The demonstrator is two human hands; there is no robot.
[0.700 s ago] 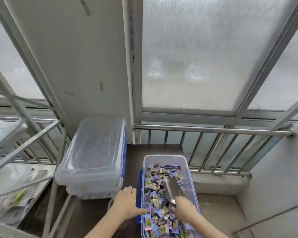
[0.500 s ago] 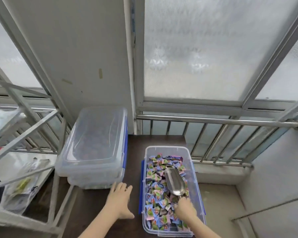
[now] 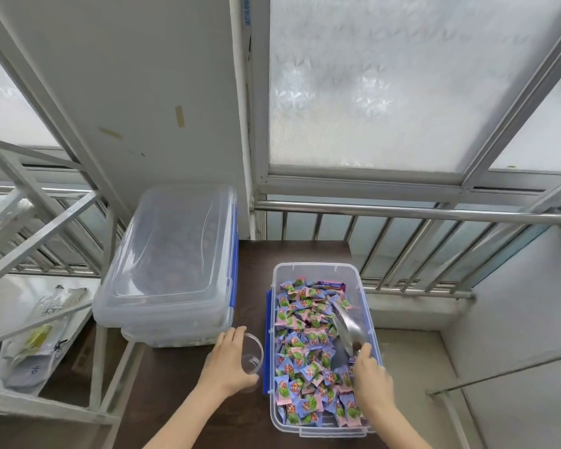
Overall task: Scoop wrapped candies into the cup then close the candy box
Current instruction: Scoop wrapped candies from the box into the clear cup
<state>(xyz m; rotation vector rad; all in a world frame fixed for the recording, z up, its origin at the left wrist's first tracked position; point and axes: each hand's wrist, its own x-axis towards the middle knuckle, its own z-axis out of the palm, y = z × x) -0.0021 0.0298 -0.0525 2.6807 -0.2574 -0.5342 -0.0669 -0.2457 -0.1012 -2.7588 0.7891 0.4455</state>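
Note:
An open clear candy box with blue latches sits on the dark table, full of wrapped candies in blue, pink and green. My right hand grips the handle of a metal scoop, whose bowl rests tilted among the candies at the box's right side. A clear plastic cup stands just left of the box, and my left hand wraps around its left side. The cup looks empty.
A closed clear box stacked on another stands at the back left of the dark table. A metal rack with bagged items is at the far left. A steel railing and frosted windows lie behind.
My left hand moved right onto the cup, which has come into sight. The scoop has tipped over toward the box's right side in my right hand. The view tilted down.

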